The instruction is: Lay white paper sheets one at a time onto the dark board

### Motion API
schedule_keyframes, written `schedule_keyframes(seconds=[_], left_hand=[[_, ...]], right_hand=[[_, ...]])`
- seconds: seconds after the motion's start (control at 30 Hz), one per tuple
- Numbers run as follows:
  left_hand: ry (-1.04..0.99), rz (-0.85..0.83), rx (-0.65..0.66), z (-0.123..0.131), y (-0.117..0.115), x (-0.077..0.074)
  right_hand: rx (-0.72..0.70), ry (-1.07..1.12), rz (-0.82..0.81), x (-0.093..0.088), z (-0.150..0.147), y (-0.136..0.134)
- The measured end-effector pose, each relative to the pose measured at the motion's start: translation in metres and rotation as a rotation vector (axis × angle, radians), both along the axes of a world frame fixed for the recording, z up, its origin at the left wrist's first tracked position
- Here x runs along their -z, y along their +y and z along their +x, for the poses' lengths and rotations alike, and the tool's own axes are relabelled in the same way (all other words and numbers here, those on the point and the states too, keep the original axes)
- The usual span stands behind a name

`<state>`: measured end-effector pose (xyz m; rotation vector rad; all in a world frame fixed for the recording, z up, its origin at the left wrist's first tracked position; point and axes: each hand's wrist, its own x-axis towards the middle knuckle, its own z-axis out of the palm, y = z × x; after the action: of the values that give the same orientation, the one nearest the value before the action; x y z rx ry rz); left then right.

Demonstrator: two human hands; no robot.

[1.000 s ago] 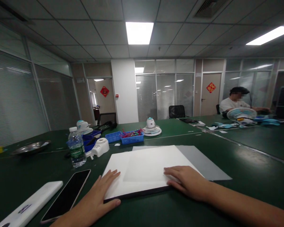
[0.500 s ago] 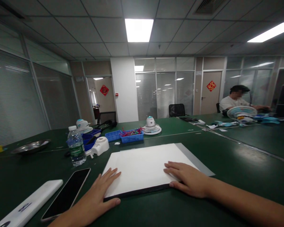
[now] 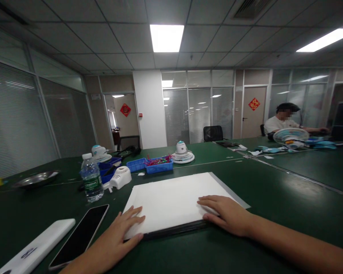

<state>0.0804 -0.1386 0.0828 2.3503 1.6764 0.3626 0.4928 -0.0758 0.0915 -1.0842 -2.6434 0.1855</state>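
A white sheet of paper (image 3: 171, 201) lies on the green table in front of me. Along its right side a strip of a grey, see-through sheet (image 3: 231, 188) shows from beneath, and a dark edge (image 3: 177, 229) runs along the front. My left hand (image 3: 122, 230) rests at the paper's front left corner, fingers spread on top and thumb by the front edge. On the right part of the paper lies my right hand (image 3: 227, 215), fingers stretched out flat and thumb near the front edge. Neither hand grips anything. Under the paper the layers are mostly hidden.
Left of the paper are a phone (image 3: 81, 236), a white slab-like device (image 3: 38, 247), a water bottle (image 3: 92, 179) and a white plastic housing (image 3: 121, 177). Behind stand a blue tray (image 3: 160, 167) of wires and a small fan (image 3: 182, 153). A person (image 3: 284, 120) sits far right.
The grey strip at the right has become narrower, and more dark edge shows at the front. Both hands remain on the paper with only slight shifts.
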Motion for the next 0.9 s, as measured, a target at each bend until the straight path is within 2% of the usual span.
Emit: schedule_keyframes(seconds=[0.1,0.2,0.3,0.37,0.43,0.53,0.9], left_hand=[[-0.022,0.012,-0.019,0.001,0.001,0.000],[-0.018,0.029,-0.024,-0.002,0.002,0.004],[0.000,0.038,-0.019,-0.006,0.003,0.009],[0.009,0.042,-0.014,-0.008,0.001,0.010],[0.018,0.039,-0.002,-0.009,-0.001,0.009],[0.024,0.028,0.018,-0.006,-0.005,0.004],[0.051,-0.073,-0.010,0.000,-0.010,-0.007]], right_hand=[[0.160,-0.033,0.073,0.000,0.006,0.012],[0.442,-0.089,0.108,0.005,0.024,0.033],[0.683,-0.122,0.071,0.015,0.050,0.058],[0.768,-0.126,0.022,0.022,0.067,0.071],[0.796,-0.118,-0.024,0.028,0.081,0.082],[0.761,-0.094,-0.067,0.034,0.088,0.091],[0.659,0.028,-0.125,0.057,0.060,0.082]])
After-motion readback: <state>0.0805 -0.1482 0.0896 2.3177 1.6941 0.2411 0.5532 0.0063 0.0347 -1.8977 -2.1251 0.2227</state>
